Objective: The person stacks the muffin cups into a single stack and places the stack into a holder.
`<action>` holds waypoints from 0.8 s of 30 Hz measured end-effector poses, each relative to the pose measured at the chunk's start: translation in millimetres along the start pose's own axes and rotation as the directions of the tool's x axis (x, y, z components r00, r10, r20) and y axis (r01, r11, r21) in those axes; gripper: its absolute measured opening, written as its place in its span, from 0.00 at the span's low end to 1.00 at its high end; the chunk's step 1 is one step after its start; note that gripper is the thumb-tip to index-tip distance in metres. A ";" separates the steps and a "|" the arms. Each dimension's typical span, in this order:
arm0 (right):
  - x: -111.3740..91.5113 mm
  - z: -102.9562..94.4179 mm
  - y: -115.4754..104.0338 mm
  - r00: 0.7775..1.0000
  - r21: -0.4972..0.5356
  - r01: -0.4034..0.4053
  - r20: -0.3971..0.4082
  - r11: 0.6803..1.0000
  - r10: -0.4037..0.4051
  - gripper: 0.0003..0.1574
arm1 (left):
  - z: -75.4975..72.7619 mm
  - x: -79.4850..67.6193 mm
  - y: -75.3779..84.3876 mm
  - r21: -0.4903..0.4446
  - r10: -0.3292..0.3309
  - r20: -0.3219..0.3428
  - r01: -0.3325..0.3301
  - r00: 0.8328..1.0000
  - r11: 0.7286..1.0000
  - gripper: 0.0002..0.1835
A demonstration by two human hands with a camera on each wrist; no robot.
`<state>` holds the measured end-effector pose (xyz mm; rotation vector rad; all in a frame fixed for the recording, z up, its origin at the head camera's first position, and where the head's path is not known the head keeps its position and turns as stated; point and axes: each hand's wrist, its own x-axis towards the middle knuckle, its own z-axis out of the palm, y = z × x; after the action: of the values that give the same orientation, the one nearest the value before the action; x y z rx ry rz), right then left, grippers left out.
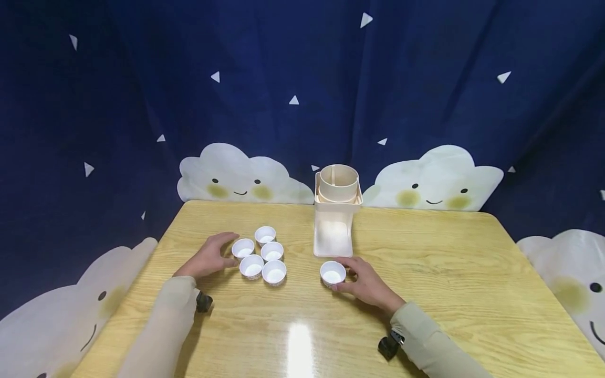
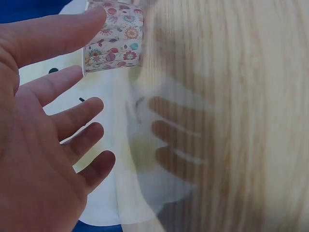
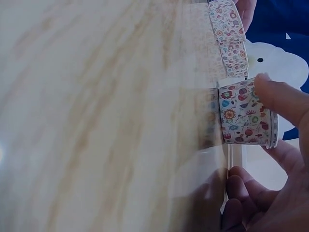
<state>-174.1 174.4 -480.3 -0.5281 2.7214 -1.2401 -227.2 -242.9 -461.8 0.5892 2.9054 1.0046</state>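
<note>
Several small white paper baking cups point(image 1: 274, 272) stand in a close cluster on the table, open tops up; their outsides carry a red and blue flower print. My left hand point(image 1: 211, 256) is beside the cluster's left edge, thumb and fingers spread around the nearest cup point(image 2: 118, 41). In the left wrist view the thumb overlaps that cup, and the other fingers are extended. Apart from the cluster, my right hand point(image 1: 366, 283) holds a single cup point(image 3: 245, 113) between thumb and index finger. This one is upright on the table, its other fingers loosely bent beside it.
A cream plastic dispenser point(image 1: 333, 231) with a round open top stands at the back middle of the wooden table point(image 1: 425, 252), just beyond the right hand. Behind the table hangs a dark blue curtain point(image 1: 264, 121) with white clouds and triangles.
</note>
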 end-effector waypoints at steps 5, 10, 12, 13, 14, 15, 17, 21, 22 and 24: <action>-1.0 0.2 0.1 1.000 0.008 -0.004 0.000 1.000 0.004 0.41 | 3.2 3.5 -2.1 -0.036 -0.029 0.032 0.030 0.999 0.999 0.39; -1.1 -0.1 0.0 1.000 0.015 -0.008 0.005 1.000 0.008 0.41 | 6.1 6.3 -5.2 -0.046 -0.055 0.052 0.057 0.997 0.997 0.40; -0.6 -0.2 -0.1 1.000 0.018 -0.005 0.007 1.000 0.005 0.41 | 6.9 6.9 -6.3 -0.041 -0.059 0.046 0.061 0.997 0.997 0.41; -0.4 -0.2 0.0 1.000 0.021 -0.005 0.007 1.000 0.005 0.41 | 7.1 7.2 -6.6 -0.037 -0.059 0.042 0.060 0.997 0.997 0.41; -0.3 -0.2 0.0 1.000 0.021 -0.006 0.007 1.000 0.006 0.42 | 7.3 7.4 -6.7 -0.031 -0.057 0.040 0.059 0.998 0.998 0.41; -0.1 -0.2 -0.1 1.000 0.019 -0.007 0.006 1.000 0.007 0.42 | 7.4 7.5 -6.6 -0.032 -0.058 0.037 0.059 0.998 0.998 0.41; -0.1 -0.2 -0.4 1.000 0.017 -0.009 0.005 1.000 0.009 0.42 | 7.7 7.4 -6.6 -0.037 -0.063 0.035 0.064 0.997 0.997 0.40; -1.0 -0.3 -1.3 1.000 0.016 -0.008 0.005 1.000 0.008 0.41 | 9.1 6.4 -7.5 -0.051 -0.072 0.036 0.074 0.997 0.996 0.38; -1.3 -0.3 -1.6 1.000 0.015 -0.007 0.005 1.000 0.007 0.41 | 9.6 6.4 -7.6 -0.053 -0.072 0.038 0.074 0.997 0.996 0.38; -1.9 -0.4 -2.0 1.000 0.019 -0.008 0.004 1.000 0.008 0.40 | 10.2 6.2 -7.6 -0.056 -0.079 0.044 0.081 0.996 0.995 0.39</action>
<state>-171.9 174.1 -478.7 -0.5162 2.7029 -1.2604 -234.3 -240.2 -473.8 0.4810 2.8278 1.0496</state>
